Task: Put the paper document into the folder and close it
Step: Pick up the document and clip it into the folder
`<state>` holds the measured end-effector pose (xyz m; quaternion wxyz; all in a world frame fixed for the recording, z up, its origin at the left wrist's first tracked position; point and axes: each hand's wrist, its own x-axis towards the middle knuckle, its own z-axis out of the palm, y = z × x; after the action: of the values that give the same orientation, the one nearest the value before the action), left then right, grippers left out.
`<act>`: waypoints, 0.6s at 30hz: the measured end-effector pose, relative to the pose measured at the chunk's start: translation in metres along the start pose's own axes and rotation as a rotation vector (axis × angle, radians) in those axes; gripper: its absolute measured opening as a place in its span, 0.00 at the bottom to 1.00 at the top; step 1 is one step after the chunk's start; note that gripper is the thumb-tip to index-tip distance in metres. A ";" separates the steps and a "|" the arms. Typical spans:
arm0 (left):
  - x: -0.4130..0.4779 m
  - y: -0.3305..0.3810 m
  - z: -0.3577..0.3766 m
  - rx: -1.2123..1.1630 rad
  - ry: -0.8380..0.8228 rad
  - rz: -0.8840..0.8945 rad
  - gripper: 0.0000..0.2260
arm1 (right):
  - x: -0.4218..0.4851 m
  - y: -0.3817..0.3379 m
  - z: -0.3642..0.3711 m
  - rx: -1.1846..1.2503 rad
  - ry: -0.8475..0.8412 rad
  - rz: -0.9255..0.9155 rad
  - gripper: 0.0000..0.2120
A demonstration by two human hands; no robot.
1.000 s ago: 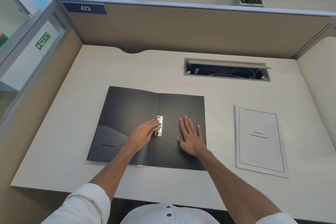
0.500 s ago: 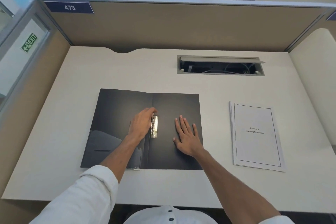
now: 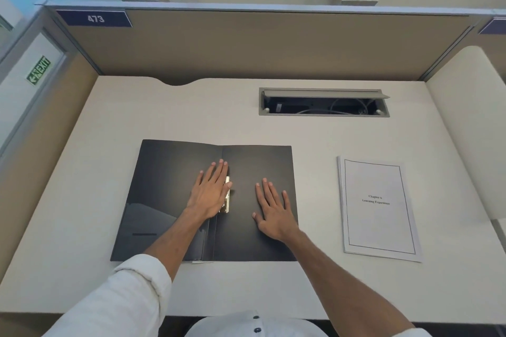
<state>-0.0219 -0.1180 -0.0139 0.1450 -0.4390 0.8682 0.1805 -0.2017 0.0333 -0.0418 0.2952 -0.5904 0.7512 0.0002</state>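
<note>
My left hand (image 3: 210, 194) no longer curls at the metal clip (image 3: 227, 200) as it did a moment ago. It now lies flat along the spine of the folder (image 3: 169, 172), its fingers (image 3: 219, 172) stretched straight toward the far edge of the surface. The palm now covers the clip's left side, leaving only a narrow strip showing.

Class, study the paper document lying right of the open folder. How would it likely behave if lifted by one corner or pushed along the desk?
The paper document shows several thin sheet edges, so it would probably droop from a corner grip and feel light. Lying flat on the smooth desk, it should slide easily; its sheets might fan.
</note>
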 end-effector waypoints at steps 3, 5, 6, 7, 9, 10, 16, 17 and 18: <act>0.005 0.015 0.002 -0.036 0.044 0.015 0.30 | -0.001 0.003 -0.004 0.036 -0.009 -0.016 0.40; 0.010 0.031 0.003 -0.073 0.069 0.032 0.30 | -0.005 0.009 -0.007 0.082 0.025 -0.051 0.40; 0.013 0.040 0.002 -0.093 0.080 0.045 0.30 | -0.007 0.014 -0.010 0.095 0.056 -0.065 0.40; 0.016 0.051 0.002 -0.109 0.089 0.062 0.30 | -0.011 0.020 -0.012 0.097 0.090 -0.069 0.39; 0.022 0.073 0.002 -0.106 0.104 0.116 0.29 | -0.020 0.038 -0.019 0.079 0.175 -0.043 0.37; 0.026 0.085 0.002 -0.093 0.104 0.150 0.29 | -0.024 0.049 -0.023 0.067 0.224 -0.017 0.36; 0.043 0.180 0.009 -0.122 0.048 0.295 0.29 | -0.059 0.130 -0.054 0.136 0.483 0.273 0.30; 0.044 0.197 0.013 -0.132 0.034 0.313 0.29 | -0.066 0.144 -0.060 0.162 0.514 0.329 0.29; 0.045 0.214 0.017 -0.138 0.016 0.332 0.29 | -0.073 0.157 -0.064 0.185 0.538 0.380 0.29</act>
<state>-0.2207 -0.0248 -0.0080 0.0758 -0.3001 0.9154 0.2574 -0.3599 0.1228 -0.0112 0.1337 -0.3896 0.8955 -0.1687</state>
